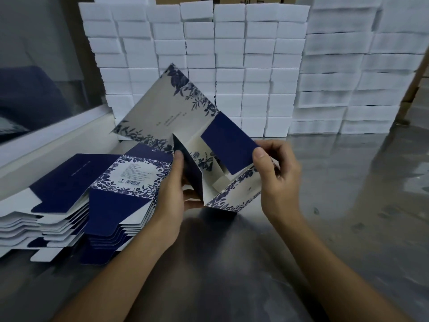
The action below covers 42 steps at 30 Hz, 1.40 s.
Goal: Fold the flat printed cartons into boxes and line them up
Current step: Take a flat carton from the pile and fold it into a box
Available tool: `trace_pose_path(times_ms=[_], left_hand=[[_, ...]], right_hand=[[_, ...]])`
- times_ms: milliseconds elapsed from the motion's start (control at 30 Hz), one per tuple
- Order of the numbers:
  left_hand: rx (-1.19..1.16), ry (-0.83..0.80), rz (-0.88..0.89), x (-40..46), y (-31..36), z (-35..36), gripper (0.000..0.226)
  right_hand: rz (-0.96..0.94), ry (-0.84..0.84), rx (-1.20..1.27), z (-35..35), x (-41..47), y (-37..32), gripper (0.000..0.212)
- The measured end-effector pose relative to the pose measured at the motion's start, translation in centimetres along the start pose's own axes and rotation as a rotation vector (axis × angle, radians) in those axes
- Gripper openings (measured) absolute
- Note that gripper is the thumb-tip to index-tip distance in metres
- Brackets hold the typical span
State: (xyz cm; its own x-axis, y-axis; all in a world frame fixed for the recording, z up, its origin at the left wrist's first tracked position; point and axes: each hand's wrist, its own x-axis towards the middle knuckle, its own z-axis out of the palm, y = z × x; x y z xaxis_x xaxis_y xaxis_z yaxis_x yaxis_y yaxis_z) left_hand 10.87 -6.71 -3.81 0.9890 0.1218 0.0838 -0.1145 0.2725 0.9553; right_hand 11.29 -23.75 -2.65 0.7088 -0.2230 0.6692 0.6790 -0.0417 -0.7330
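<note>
Above the counter [348,205], between both hands, a half-formed carton [185,126] of thin glossy card hung tilted. The left hand [173,182] gripped its creased wall; the right hand [276,173] pinched a navy flap [227,142]. Forced askew, that flap might crease or tear. Flat cartons [69,201] lay stacked beside; foam blocks [209,54] rose behind.

One head-worn camera looks forward and down, close over the steel table [325,205].
</note>
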Motion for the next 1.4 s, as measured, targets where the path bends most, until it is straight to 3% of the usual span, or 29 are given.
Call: trace_pose_path(times_ms=[267, 400, 567, 700, 867, 1167, 1300, 1400], left_hand=[[0.17, 0.204, 0.08, 0.7, -0.6, -0.6, 0.025], [0.119, 0.162, 0.086, 0.3, -0.3, 0.1, 0.038], [0.235, 0.113, 0.169, -0.2, -0.3, 0.5, 0.062], [0.22, 0.113, 0.211, -0.1, -0.3, 0.5, 0.06], [0.217, -0.046, 0.24, -0.6, -0.6, 0.4, 0.041], [0.238, 0.007, 0.254, -0.7, -0.9, 0.3, 0.038], [0.217, 0.105, 0.183, -0.1, -1.0, -0.1, 0.059], [0.221, 0.089, 0.157, 0.1, -1.0, -0.4, 0.056]], right_hand=[[-0.001, -0.029, -0.073, 0.4, -0.2, 0.1, 0.043], [0.068, -0.039, -0.149, 0.8, -0.1, 0.3, 0.047], [0.157, -0.003, -0.12, 0.6, 0.1, 0.4, 0.048], [0.182, 0.007, -0.141, 0.8, 0.1, 0.4, 0.05], [0.186, 0.047, -0.121, 0.6, 0.2, 0.3, 0.047], [0.214, 0.045, -0.115, 0.4, 0.3, 0.7, 0.054], [0.369, 0.09, -0.079, 0.1, 0.6, 1.2, 0.057], [0.561, 0.048, -0.037, -0.2, 0.9, 2.1, 0.065]])
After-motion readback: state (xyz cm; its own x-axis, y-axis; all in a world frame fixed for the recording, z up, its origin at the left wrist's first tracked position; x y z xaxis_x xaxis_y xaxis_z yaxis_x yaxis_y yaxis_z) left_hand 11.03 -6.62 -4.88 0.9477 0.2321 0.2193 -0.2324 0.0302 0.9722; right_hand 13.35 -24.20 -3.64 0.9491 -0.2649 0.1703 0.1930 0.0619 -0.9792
